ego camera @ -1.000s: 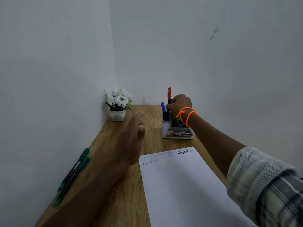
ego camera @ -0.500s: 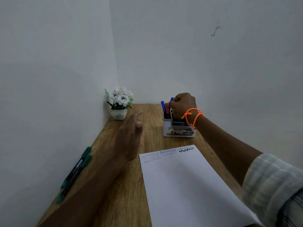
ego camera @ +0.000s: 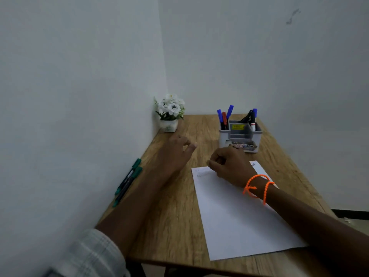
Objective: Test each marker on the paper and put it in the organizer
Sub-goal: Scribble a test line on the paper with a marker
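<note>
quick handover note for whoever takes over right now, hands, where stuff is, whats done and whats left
Left hand: loosely curled above the table, holding nothing.
Right hand: curled over the top of the paper, no marker visible in it.
Organizer, far side of the table: blue and red markers in its left compartment, darker ones on the right.
Two green markers lie along the left table edge by the wall.
Done: test scribbles on the paper's top edge; several markers stowed.
Left: probably test the two green markers, then put them in the organizer.
</note>
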